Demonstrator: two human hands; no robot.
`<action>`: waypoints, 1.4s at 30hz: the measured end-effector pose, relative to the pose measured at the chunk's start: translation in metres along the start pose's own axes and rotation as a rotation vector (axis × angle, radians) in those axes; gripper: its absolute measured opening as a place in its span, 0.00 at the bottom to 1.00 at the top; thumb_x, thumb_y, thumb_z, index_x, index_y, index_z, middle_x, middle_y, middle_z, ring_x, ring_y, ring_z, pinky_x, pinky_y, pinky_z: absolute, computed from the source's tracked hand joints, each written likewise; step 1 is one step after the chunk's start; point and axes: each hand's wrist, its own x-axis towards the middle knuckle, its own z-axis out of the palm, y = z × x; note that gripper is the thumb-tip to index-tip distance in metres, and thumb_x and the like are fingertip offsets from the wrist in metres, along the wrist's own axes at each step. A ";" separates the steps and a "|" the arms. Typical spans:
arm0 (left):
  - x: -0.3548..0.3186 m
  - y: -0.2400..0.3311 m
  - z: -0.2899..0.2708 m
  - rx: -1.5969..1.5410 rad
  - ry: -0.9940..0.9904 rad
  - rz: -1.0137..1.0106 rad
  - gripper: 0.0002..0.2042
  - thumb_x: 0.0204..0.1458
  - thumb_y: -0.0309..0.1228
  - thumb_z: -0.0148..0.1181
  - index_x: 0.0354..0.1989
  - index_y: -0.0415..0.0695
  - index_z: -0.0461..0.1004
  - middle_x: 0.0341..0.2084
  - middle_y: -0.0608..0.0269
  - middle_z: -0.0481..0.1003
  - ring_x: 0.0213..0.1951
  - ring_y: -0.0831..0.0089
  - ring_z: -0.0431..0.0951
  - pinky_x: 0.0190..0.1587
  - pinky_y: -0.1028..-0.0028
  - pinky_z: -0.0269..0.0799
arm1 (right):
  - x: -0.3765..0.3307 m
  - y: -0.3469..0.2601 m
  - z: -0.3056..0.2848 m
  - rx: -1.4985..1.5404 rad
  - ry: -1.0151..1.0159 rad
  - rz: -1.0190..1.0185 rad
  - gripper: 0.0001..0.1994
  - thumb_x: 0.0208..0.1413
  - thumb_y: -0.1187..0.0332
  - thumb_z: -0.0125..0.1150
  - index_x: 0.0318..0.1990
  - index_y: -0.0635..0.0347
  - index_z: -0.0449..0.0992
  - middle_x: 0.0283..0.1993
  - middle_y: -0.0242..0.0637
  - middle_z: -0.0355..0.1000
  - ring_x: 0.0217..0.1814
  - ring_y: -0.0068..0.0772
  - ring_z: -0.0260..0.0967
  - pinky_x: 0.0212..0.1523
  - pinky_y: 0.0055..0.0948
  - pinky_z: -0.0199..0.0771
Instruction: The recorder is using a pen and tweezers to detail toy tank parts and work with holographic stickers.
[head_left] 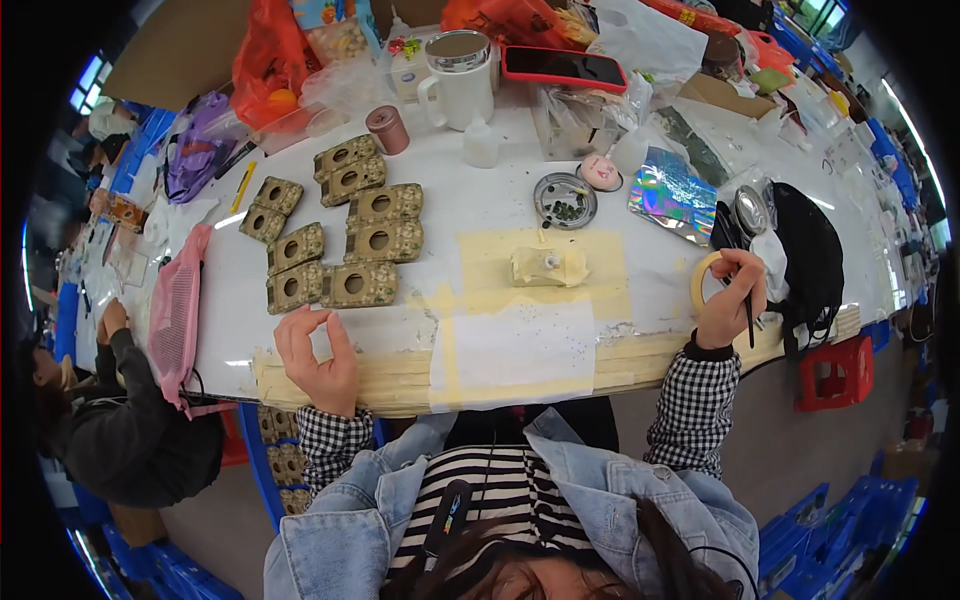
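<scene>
My left hand (318,362) rests at the table's front edge with loosely curled fingers and a gap between thumb and forefinger; nothing shows in it. Just beyond it lie several camouflage-painted model hull parts (360,285), each with a round hole. My right hand (732,300) is closed at the right, with a thin dark stick-like tool (751,322) pointing down from it. A roll of masking tape (698,284) lies against its fingers. Between the hands, a tape-covered block (550,266) with a small pale knob stands on yellow tape, behind a white paper sheet (512,350).
A round clear dish (565,201) holds small dark green bits. Behind stand a white mug (460,85), a red-cased phone (564,68) and a small bottle (480,145). A black bag (808,250) lies right, a pink mesh bag (180,310) left. Another person (130,420) sits at left.
</scene>
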 end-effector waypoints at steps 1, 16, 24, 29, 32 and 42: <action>0.000 0.000 -0.001 -0.003 0.007 -0.010 0.05 0.48 0.21 0.60 0.33 0.39 0.72 0.33 0.56 0.72 0.41 0.57 0.72 0.46 0.62 0.67 | 0.000 0.000 0.000 0.002 -0.019 0.008 0.19 0.66 0.65 0.38 0.30 0.67 0.73 0.23 0.32 0.65 0.24 0.19 0.59 0.27 0.20 0.58; -0.003 -0.001 -0.001 -0.029 0.041 -0.093 0.03 0.52 0.21 0.56 0.34 0.36 0.71 0.32 0.57 0.72 0.38 0.63 0.71 0.44 0.67 0.66 | 0.036 -0.025 -0.013 -0.529 -0.606 -0.315 0.09 0.49 0.73 0.59 0.38 0.64 0.70 0.31 0.39 0.70 0.36 0.39 0.69 0.35 0.30 0.69; -0.006 -0.003 0.001 -0.062 0.092 -0.114 0.03 0.53 0.21 0.56 0.34 0.35 0.71 0.31 0.57 0.72 0.36 0.65 0.71 0.42 0.69 0.66 | 0.057 0.024 0.017 -0.878 -0.826 -0.812 0.08 0.48 0.71 0.54 0.38 0.56 0.68 0.32 0.34 0.67 0.40 0.33 0.68 0.42 0.30 0.68; -0.006 -0.001 0.001 -0.096 0.083 -0.113 0.03 0.53 0.21 0.56 0.33 0.35 0.71 0.30 0.58 0.72 0.35 0.66 0.71 0.41 0.70 0.66 | 0.058 0.036 0.026 -0.974 -0.935 -0.817 0.07 0.49 0.71 0.53 0.38 0.55 0.68 0.29 0.29 0.66 0.35 0.28 0.68 0.38 0.28 0.69; -0.006 -0.002 0.001 -0.107 0.079 -0.109 0.02 0.53 0.22 0.56 0.33 0.35 0.71 0.30 0.58 0.72 0.34 0.67 0.71 0.41 0.70 0.66 | 0.064 0.037 0.024 -0.947 -0.938 -0.730 0.07 0.50 0.71 0.53 0.37 0.56 0.67 0.27 0.32 0.66 0.32 0.32 0.70 0.32 0.31 0.70; -0.005 -0.004 0.000 -0.113 0.072 -0.120 0.03 0.54 0.22 0.55 0.33 0.35 0.71 0.30 0.59 0.72 0.34 0.68 0.71 0.41 0.71 0.66 | 0.069 0.021 0.011 -0.852 -1.094 -0.576 0.14 0.49 0.74 0.55 0.45 0.59 0.65 0.34 0.39 0.67 0.42 0.42 0.67 0.41 0.38 0.70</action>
